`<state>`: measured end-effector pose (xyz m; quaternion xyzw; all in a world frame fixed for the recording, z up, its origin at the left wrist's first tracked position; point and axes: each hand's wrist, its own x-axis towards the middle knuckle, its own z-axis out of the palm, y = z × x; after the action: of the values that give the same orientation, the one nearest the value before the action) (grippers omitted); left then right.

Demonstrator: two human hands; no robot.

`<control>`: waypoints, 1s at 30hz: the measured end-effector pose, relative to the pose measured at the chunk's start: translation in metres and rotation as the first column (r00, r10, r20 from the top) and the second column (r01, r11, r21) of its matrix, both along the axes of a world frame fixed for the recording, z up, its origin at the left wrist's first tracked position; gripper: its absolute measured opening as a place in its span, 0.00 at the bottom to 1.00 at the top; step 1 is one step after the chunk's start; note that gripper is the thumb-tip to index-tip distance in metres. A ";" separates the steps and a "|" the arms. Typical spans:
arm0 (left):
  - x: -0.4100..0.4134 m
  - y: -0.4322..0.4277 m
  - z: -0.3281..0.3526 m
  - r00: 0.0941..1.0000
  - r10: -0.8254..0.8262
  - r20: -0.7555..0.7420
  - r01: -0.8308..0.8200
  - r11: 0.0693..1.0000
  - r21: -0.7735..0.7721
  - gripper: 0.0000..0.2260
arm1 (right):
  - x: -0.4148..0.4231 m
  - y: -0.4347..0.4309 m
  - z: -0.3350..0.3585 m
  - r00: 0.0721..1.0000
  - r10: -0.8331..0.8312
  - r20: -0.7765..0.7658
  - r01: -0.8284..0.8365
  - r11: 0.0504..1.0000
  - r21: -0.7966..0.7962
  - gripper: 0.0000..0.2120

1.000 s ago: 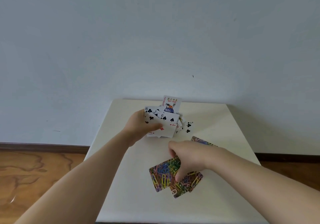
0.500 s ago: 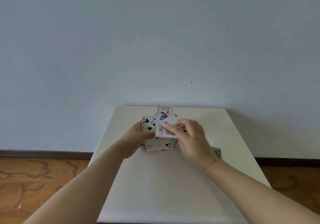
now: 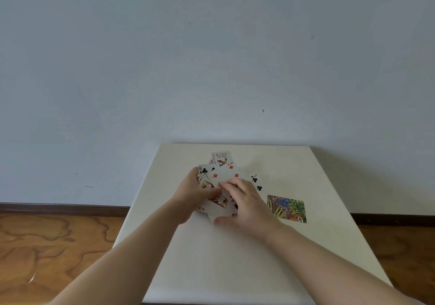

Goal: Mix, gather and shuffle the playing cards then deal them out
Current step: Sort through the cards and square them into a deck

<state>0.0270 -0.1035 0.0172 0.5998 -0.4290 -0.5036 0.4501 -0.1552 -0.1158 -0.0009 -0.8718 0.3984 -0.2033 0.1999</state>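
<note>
A loose pile of face-up playing cards [image 3: 222, 174] lies in the middle of the small white table [image 3: 235, 257]; a joker, an eight of clubs and a red diamond card show. My left hand [image 3: 193, 195] grips the pile's left side. My right hand [image 3: 244, 203] lies over its right side, fingers on the cards and thumb under the near edge. A five of clubs [image 3: 257, 182] pokes out beside my right hand. One face-down card [image 3: 287, 208], its back printed with coloured paper clips, rests alone to the right.
The table stands against a plain pale wall [image 3: 211, 57]. Wooden floor [image 3: 47, 241] shows on both sides, with a dark skirting board along the wall.
My right hand left the face-down cards near the front, carried them to the pile and now presses on it. One face-down card stays at the right. The view shifted slightly.
</note>
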 end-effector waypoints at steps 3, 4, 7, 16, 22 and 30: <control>0.002 -0.003 0.003 1.000 0.023 0.006 -0.023 0.999 0.032 0.23 | -0.007 0.000 0.008 0.977 -0.029 0.211 0.017 0.998 0.061 0.26; 0.002 -0.004 0.004 1.000 0.021 -0.002 -0.021 0.999 0.040 0.23 | -0.012 -0.001 0.012 0.954 -0.059 0.293 0.045 0.997 0.056 0.20; 0.003 -0.004 0.008 1.000 0.020 -0.016 -0.019 0.998 0.064 0.22 | -0.031 -0.017 0.031 0.916 -0.211 0.341 0.193 0.977 0.088 0.10; 0.013 0.000 0.012 0.995 0.094 -0.042 -0.091 0.994 0.067 0.23 | -0.086 -0.033 0.058 0.733 -0.213 -0.646 0.440 0.873 0.211 0.36; 0.013 0.011 0.016 0.991 0.132 -0.031 -0.130 0.990 0.056 0.22 | -0.072 -0.022 0.071 0.704 -0.242 -0.668 0.503 0.833 0.229 0.34; 0.011 0.018 0.010 0.978 0.202 -0.051 -0.199 0.978 0.065 0.23 | -0.068 -0.009 0.081 0.714 -0.221 -0.665 0.572 0.732 0.371 0.30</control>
<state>0.0380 -0.0860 0.0277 0.6385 -0.3378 -0.4853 0.4926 -0.2227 -0.1252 0.0802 -0.6811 0.6662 0.1563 0.2605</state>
